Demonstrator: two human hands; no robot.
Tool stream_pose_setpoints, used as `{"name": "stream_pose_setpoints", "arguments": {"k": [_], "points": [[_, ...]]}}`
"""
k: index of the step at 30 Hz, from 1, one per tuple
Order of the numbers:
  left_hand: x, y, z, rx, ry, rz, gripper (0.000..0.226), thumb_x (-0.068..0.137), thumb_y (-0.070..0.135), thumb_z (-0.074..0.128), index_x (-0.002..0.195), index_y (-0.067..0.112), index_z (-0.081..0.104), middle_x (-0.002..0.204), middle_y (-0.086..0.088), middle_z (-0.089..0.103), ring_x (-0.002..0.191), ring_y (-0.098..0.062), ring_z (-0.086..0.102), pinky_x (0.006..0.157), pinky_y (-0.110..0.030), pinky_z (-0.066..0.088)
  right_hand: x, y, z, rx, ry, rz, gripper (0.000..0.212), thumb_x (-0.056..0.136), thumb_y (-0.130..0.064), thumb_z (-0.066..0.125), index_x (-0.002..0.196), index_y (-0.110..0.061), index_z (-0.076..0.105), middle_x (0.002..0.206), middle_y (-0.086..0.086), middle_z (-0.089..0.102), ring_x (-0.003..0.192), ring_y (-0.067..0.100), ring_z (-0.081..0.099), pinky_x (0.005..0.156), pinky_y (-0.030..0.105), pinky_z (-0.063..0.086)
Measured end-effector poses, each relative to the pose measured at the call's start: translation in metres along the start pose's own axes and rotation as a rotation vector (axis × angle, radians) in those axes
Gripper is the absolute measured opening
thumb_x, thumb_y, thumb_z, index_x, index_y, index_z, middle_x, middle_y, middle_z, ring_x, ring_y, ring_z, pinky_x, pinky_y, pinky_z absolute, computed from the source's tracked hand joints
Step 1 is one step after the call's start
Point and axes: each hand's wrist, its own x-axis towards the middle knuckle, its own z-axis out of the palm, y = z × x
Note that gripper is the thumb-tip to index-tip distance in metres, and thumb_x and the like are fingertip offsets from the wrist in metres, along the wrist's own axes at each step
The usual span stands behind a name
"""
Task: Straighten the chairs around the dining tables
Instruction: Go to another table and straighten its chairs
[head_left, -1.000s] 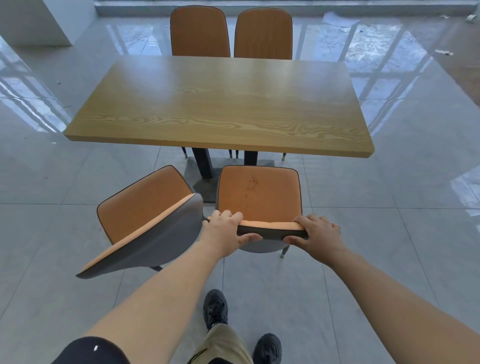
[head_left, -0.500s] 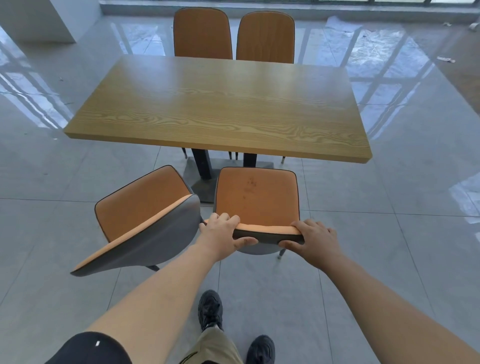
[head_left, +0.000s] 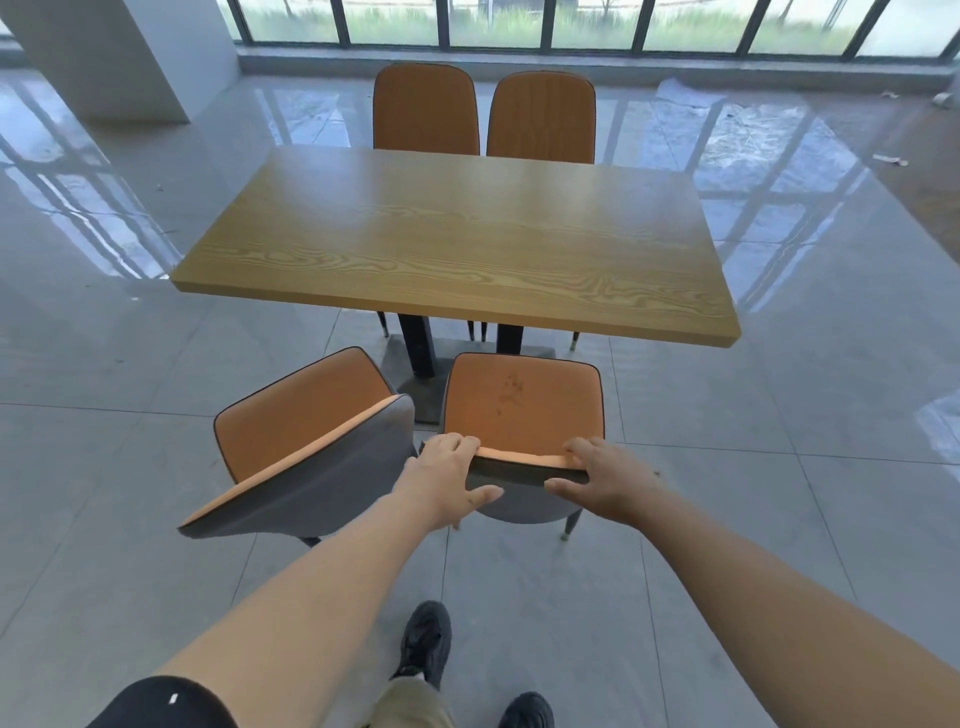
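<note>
An orange-seated chair with a grey back (head_left: 522, 400) stands just short of the near edge of a wooden dining table (head_left: 457, 234). My left hand (head_left: 449, 480) grips the left end of its backrest top, and my right hand (head_left: 605, 480) grips the right end. A second matching chair (head_left: 306, 431) stands to its left, turned at an angle away from the table, its backrest nearly touching my left hand. On the far side, two orange chairs (head_left: 426, 109) (head_left: 540, 117) stand side by side, tucked in.
Glossy grey floor tiles surround the table. A white pillar (head_left: 119, 52) rises at the far left. Windows (head_left: 519, 23) line the far wall. Scraps of debris (head_left: 891, 159) lie on the floor at the far right. My black shoes (head_left: 426, 644) are below.
The view has tilted up, and the windows now show. My hands sit closer together on the backrest, still gripping it. The chair has barely shifted relative to the table.
</note>
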Motion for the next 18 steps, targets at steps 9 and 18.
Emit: {"name": "stream_pose_setpoints", "arguments": {"k": [9,18], "points": [[-0.063,-0.056,-0.055,-0.015,0.098,-0.020,0.067,0.094,0.048,0.060,0.149,0.018,0.038,0.149,-0.004,0.046,0.135,-0.025,0.045,0.109,-0.043,0.044,0.011,-0.104,0.007,0.007,-0.016,-0.195,0.059,0.089,-0.056,0.064,0.137,-0.027,0.046,0.132,0.001,0.051,0.110,0.017,0.052,0.092,0.033,0.050],[-0.103,-0.179,-0.074,-0.031,0.138,-0.091,0.059,0.090,0.053,0.056,0.137,0.019,0.046,0.124,-0.004,0.054,0.110,-0.022,0.052,0.094,-0.041,0.050,0.046,-0.233,0.033,-0.137,-0.097,-0.313,0.062,0.089,-0.053,0.066,0.140,-0.024,0.044,0.141,0.004,0.044,0.121,0.023,0.048,0.096,0.037,0.050]]}}
